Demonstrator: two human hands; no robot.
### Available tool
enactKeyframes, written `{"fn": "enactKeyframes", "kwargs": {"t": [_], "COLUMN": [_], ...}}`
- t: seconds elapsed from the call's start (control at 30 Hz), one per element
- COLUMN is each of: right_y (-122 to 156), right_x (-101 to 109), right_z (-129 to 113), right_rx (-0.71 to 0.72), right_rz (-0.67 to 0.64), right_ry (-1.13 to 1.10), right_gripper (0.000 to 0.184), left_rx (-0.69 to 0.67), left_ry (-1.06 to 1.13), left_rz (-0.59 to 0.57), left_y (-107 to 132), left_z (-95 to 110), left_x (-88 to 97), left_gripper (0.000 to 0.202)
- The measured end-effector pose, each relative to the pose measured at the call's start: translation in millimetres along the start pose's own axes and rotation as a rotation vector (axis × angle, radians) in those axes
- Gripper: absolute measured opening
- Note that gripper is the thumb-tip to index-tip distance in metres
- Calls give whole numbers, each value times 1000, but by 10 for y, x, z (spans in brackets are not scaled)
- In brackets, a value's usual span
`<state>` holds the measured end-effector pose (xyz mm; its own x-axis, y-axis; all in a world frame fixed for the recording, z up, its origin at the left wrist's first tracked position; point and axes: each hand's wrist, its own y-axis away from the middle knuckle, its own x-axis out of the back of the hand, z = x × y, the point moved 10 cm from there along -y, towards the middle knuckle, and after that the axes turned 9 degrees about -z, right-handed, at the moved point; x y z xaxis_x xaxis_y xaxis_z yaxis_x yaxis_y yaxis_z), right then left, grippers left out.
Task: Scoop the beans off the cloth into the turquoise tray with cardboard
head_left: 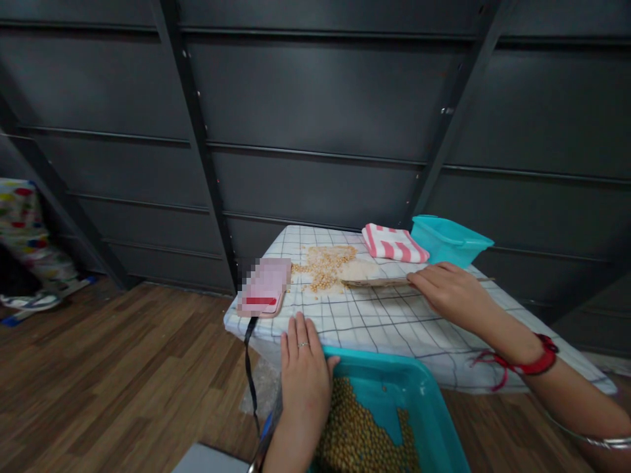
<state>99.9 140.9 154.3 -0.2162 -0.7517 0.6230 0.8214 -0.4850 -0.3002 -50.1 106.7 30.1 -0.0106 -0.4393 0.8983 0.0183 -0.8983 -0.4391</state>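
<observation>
My right hand (446, 292) is closed on a flat strip of cardboard (377, 282), which is seen nearly edge-on just above or on the checked tablecloth. Its far end touches a loose pile of yellowish, corn-like kernels (323, 281) beside a patch of whitish fine grains (359, 269). My left hand (306, 368) lies flat at the table's front edge, fingers stretched out and thumb out by the rim of a teal tray (389, 358). Many small round, brownish-green beans or beads (362, 427) cover part of the tray's bottom.
A pink phone-like object (263, 289), partly blurred, lies at the table's left end with a black strap (249, 368) hanging down. Behind the cardboard are a folded pink-striped towel (394, 244) and a turquoise basin (448, 240). A dark panelled wall (315, 98) stands close behind the table.
</observation>
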Motion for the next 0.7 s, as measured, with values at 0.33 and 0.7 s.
{"fn": "enactKeyframes", "kwargs": {"t": [0.33,0.7], "right_y": [45,130], "right_x": [128,182], "right_z": [59,-30], "right_rx": [-26,2], "right_rz": [41,36], "right_ry": [0,-33], "right_gripper": [24,23], "left_rx": [8,-5], "left_ry": [11,9], "left_rz": [-18,-15], "left_y": [-11,-8], "left_z": [31,31], "left_x": [-8,-5], "left_gripper": [51,54]}}
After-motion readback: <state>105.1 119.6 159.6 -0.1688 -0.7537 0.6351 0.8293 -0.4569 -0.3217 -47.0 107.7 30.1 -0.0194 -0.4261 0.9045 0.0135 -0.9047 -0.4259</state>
